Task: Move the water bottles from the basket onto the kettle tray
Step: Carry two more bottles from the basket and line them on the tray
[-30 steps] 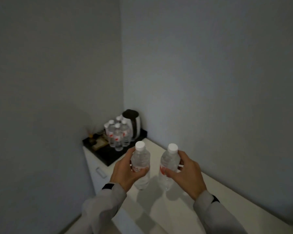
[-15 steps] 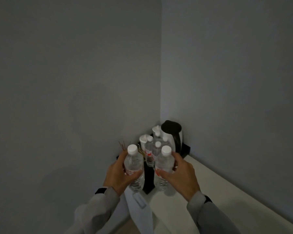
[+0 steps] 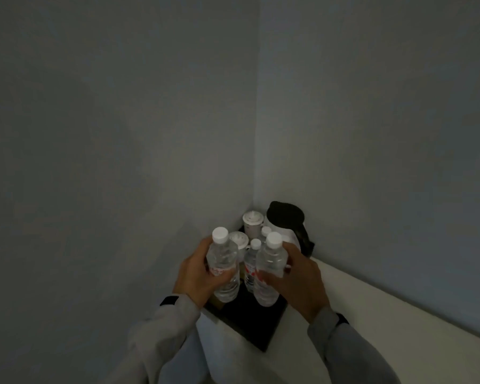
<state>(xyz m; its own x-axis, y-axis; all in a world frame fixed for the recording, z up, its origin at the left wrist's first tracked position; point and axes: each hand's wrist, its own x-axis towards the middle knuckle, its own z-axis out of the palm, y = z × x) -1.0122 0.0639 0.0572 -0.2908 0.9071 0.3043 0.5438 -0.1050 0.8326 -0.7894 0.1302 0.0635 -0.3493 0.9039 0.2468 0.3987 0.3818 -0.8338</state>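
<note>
Hands both closed: left hand [image 3: 198, 275] grips one water bottle [image 3: 222, 268], right hand [image 3: 299, 278] another [image 3: 269, 268], above the black kettle tray [image 3: 257, 325]. Recommend lowering upright onto bare tray, clear of standing bottles [image 3: 251, 261].

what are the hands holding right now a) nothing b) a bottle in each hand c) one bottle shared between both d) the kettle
b: the left hand grips one water bottle and the right hand grips another bottle, both upright over the black tray by the kettle.
</note>
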